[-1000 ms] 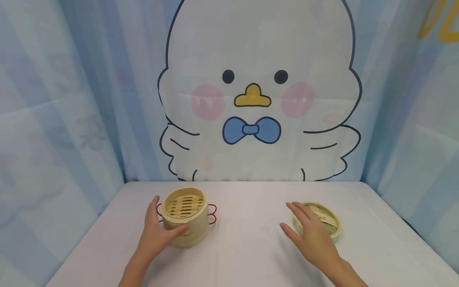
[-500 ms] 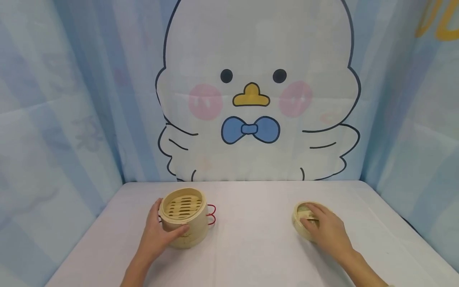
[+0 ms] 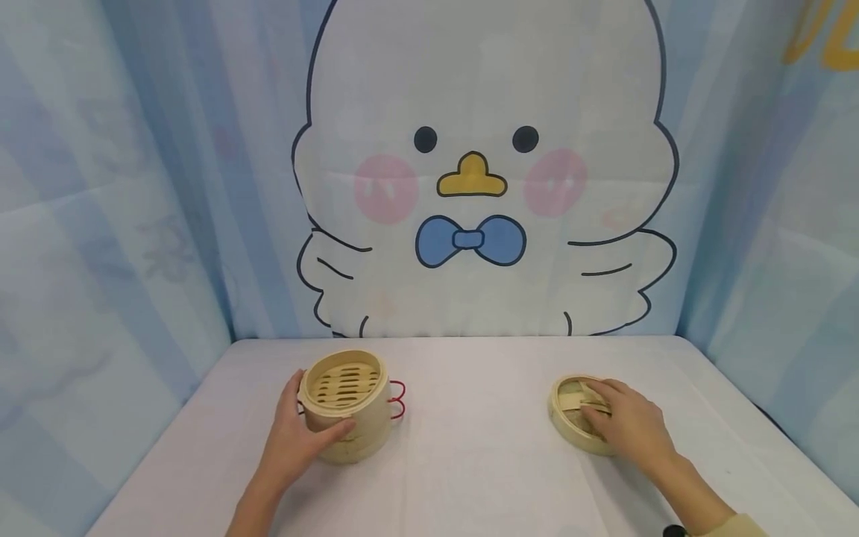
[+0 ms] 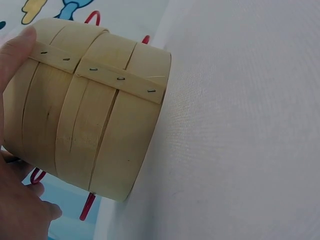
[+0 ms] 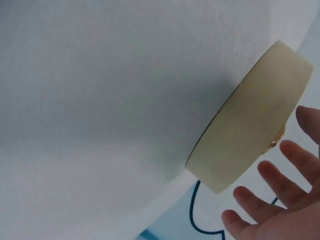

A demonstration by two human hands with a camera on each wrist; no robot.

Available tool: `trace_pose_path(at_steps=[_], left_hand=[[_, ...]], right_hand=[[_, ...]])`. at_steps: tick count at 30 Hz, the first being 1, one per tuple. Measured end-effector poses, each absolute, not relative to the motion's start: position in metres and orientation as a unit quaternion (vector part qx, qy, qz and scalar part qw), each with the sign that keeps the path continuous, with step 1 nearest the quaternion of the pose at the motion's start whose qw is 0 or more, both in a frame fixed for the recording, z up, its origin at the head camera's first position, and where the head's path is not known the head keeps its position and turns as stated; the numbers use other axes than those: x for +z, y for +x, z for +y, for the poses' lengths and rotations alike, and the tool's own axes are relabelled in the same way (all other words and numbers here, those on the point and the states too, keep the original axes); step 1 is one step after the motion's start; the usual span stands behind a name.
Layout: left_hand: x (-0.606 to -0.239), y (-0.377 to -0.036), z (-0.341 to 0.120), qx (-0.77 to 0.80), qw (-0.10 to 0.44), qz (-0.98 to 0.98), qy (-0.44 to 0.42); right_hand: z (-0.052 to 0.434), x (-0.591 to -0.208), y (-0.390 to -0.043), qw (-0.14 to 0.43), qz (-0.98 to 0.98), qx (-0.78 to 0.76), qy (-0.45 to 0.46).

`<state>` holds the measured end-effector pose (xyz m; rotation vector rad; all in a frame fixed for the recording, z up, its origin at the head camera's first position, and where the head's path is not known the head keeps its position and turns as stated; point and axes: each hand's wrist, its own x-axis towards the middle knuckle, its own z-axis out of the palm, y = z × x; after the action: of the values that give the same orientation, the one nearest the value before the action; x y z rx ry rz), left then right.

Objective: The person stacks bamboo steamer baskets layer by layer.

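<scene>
A pale sleeve (image 3: 738, 526) is showing at the lower right corner; on the left, the left hand (image 3: 288, 441) is gripping the bamboo steamer (image 3: 362, 429), its thumb pressing the near wall and its other fingers curving round the left side; the steamer is standing upright on the left of the bench (image 3: 463, 462), its slatted top facing up and red loops (image 3: 397, 409) sticking out from its sides; on the right, the right hand (image 3: 634, 426) is hovering at the round bamboo lid (image 3: 569, 426), its fingers (image 5: 281, 182) staying loosely spread and open; the lid is lying flat, well apart from the steamer; behind everything, a blue-and-white curtain (image 3: 262, 246) is hanging, a printed white bird (image 3: 483, 74) wearing a blue bow tie (image 3: 470, 240).
</scene>
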<state>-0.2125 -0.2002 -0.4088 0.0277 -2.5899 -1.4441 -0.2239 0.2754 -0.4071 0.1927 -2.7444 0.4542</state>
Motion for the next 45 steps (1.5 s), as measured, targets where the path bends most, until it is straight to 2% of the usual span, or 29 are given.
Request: trace_pose_path(at_steps=[10, 19, 45], left_hand=[[-0.407, -0.211, -0.201, -0.485, 0.086, -0.87, 0.007], [-0.408, -0.211, -0.201, -0.485, 0.084, -0.87, 0.007], [-0.409, -0.212, -0.201, -0.485, 0.085, -0.87, 0.011]], right_hand=[[0.291, -0.408, -0.231, 0.138, -0.97, 0.179, 0.088], [0.296, -0.409, -0.232, 0.131, -0.963, 0.219, 0.081], [0.295, -0.408, -0.236, 0.164, -0.959, 0.209, 0.099]])
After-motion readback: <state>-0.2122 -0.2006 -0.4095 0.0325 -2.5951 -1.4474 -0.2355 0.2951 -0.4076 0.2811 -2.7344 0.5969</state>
